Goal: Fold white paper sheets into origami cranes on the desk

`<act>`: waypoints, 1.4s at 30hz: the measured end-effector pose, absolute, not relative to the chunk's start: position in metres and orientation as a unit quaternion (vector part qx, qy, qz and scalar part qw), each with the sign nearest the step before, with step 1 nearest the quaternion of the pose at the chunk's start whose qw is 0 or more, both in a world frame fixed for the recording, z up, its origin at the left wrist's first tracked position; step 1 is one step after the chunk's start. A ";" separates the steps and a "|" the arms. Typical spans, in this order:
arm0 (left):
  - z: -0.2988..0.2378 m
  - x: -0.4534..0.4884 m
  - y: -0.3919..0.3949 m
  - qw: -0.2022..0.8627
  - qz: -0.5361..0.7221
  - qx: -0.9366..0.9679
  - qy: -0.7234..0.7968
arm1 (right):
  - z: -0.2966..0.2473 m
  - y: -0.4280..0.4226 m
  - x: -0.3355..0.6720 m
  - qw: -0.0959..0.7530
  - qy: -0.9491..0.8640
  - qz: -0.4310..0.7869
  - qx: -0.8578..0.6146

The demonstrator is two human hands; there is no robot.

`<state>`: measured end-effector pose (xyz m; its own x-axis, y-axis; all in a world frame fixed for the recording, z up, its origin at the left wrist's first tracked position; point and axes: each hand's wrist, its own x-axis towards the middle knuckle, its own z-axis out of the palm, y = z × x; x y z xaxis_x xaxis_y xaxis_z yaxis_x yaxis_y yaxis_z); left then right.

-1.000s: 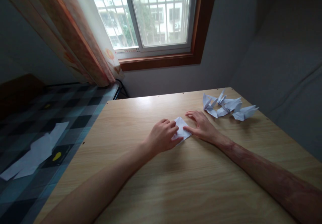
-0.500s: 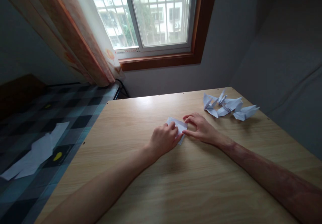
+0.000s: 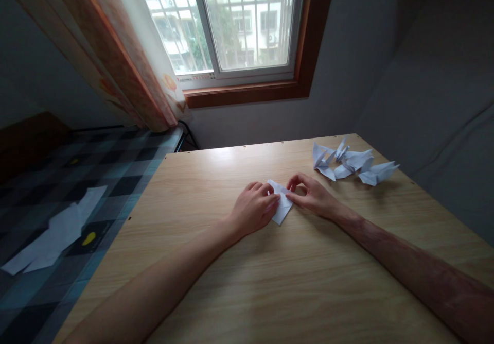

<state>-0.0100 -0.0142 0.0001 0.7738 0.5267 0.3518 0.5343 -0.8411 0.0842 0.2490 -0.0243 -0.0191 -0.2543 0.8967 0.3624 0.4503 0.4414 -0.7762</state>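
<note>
A small white piece of folded paper (image 3: pixel 283 211) is held between my two hands, just above or on the wooden table (image 3: pixel 216 179). My left hand (image 3: pixel 255 206) grips its left side, fingers curled and thumb pressed on the face of the paper. At the paper's right corner, my right hand (image 3: pixel 307 193) pinches the edge between thumb and forefinger. The fingers hide part of the paper's left half, so its full fold pattern cannot be made out.
Several white folded paper cranes (image 3: pixel 349 165) sit together at the table's far right. Left of the table, loose white paper (image 3: pixel 64 233) lies on a checked bedspread (image 3: pixel 127 189). A window (image 3: pixel 247 24) and a curtain (image 3: pixel 142 66) are beyond.
The folded paper has shifted slightly right and turned, showing more of its lower corner. My left thumb now lies on its face, and my right fingers have closed on its right corner.
</note>
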 end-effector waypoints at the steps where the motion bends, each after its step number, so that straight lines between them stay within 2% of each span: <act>1: 0.001 -0.009 -0.015 0.010 -0.181 -0.940 -0.287 | -0.019 -0.025 0.249 0.412 -0.741 0.280 -0.451; 9: -0.001 -0.008 -0.015 -0.033 -0.185 -0.930 -0.315 | -0.020 -0.025 0.247 0.398 -0.740 0.304 -0.449; 18: -0.005 -0.017 0.001 -0.050 -0.233 -0.891 -0.386 | -0.024 -0.024 0.249 0.391 -0.767 0.196 -0.469; 25: -0.004 -0.019 0.004 -0.084 -0.238 -0.892 -0.375 | -0.022 -0.030 0.246 0.360 -0.833 0.139 -0.395; 31: 0.000 -0.022 0.009 -0.121 -0.235 -0.893 -0.364 | -0.015 -0.034 0.241 0.334 -0.873 0.139 -0.327; 42: -0.002 -0.024 0.011 -0.068 -0.218 -0.905 -0.358 | -0.012 -0.035 0.239 0.325 -0.882 0.134 -0.313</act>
